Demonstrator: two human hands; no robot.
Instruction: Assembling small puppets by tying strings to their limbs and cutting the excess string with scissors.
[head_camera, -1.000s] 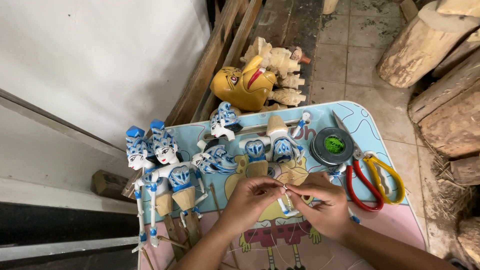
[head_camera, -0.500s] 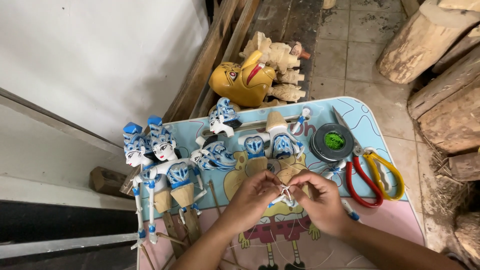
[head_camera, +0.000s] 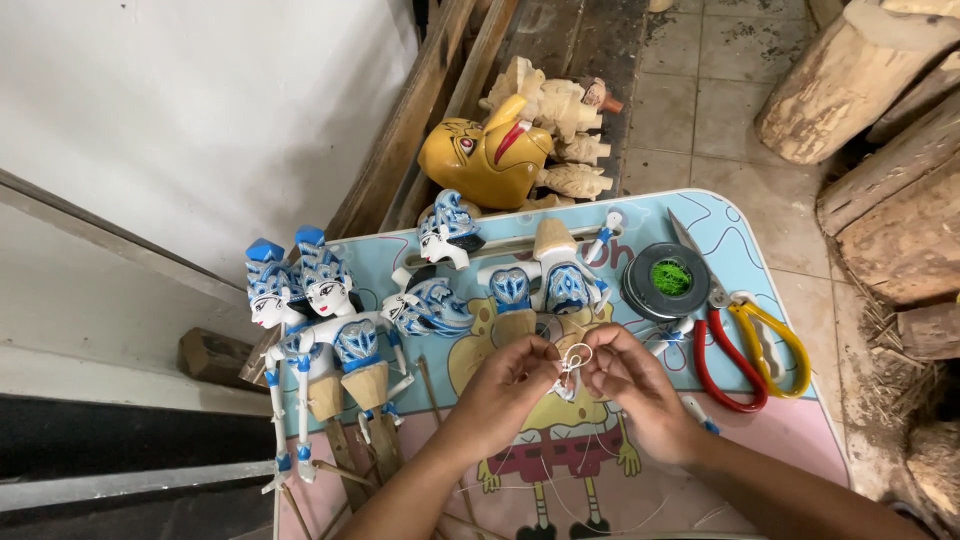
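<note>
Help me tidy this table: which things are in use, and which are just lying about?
In use: left hand, right hand, white string loop.

Lying about: scissors, thread spool, painted puppets, yellow mask, logs.

Both forearms reach up from the lower edge. The left hand (head_camera: 508, 390) and right hand (head_camera: 632, 385) meet, fingertips pinched together.

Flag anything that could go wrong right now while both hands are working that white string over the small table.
1. The left hand and right hand pinch a thin white string into a loop; loose lengths trail toward the table's near edge and could tangle or snag.
2. The scissors lie blades open just beside the right hand; a sideways move might catch them.
3. The finished puppets overhang the table edge and could get knocked off.
</note>
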